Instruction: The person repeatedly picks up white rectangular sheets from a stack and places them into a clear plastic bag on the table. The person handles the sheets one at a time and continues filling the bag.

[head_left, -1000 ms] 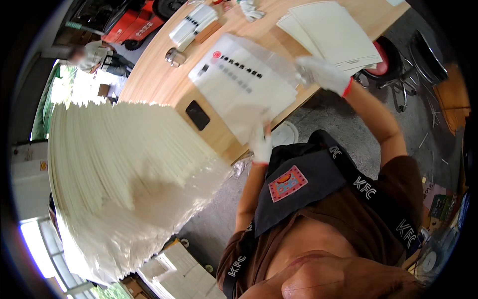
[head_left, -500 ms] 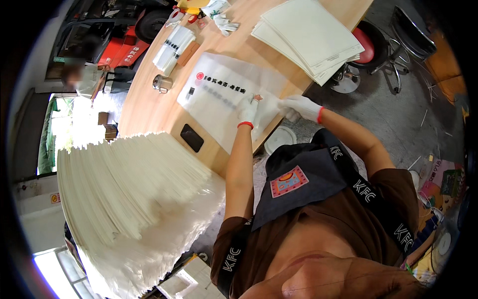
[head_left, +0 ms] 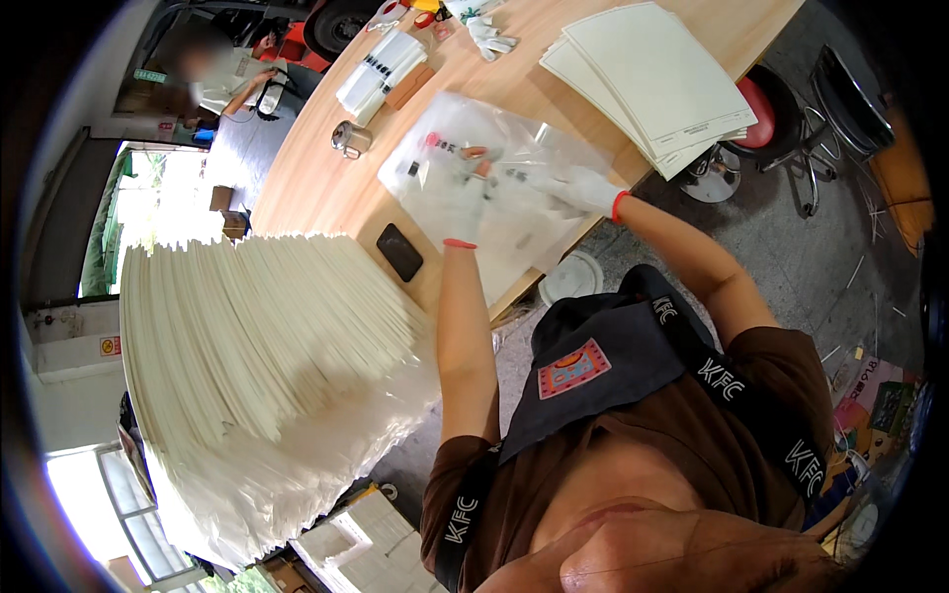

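A clear plastic bag (head_left: 465,133) with printed marks on it lies on the wooden table (head_left: 316,178) in front of me. My left hand (head_left: 463,203), in a white glove, rests on the bag's middle. My right hand (head_left: 583,190), also gloved in white, presses on the bag's right part. The bag seems to hold a white sheet; whether either hand grips it I cannot tell. A tall stack of cream sheets (head_left: 257,366) rises at my left. A smaller pile of white sheets (head_left: 657,79) lies at the table's far right.
A black phone (head_left: 399,251) lies near the table's front edge. A metal cup (head_left: 350,139), a white packet (head_left: 381,67) and spare gloves (head_left: 489,40) sit further back. Another person (head_left: 213,69) stands beyond the table. A red stool (head_left: 756,109) is at the right.
The bag was held up a second ago and now lies flat on the table. Both hands have come down onto it, and it has shifted toward the table's middle.
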Demonstrator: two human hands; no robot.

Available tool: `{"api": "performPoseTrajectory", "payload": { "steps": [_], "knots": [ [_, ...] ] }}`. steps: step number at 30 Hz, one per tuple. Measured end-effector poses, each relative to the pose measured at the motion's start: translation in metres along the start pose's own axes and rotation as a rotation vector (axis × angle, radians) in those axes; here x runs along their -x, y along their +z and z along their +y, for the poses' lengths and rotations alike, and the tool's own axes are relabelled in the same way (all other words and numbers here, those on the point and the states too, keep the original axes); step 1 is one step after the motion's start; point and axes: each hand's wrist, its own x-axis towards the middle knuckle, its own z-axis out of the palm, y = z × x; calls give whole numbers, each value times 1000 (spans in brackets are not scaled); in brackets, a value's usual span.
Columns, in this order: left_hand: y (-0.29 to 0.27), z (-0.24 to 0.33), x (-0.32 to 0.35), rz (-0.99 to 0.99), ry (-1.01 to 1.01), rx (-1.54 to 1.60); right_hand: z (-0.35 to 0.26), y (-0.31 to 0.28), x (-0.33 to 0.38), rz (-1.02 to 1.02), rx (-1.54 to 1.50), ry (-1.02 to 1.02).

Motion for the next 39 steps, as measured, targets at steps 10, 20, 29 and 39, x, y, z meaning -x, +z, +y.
{"api": "performPoseTrajectory", "payload": {
  "steps": [10,20,29,39],
  "knots": [
    [102,33,87,-272,329,-366,3,38,8,-42,316,-298],
    [95,-48,51,-193,-236,-29,123,-150,70,479,856,-440],
    [165,-43,8,-525,-414,239,119,-157,56,599,1101,-441],
    [109,-26,23,-463,-488,319,115,-83,159,821,229,-31]
  ]
}}
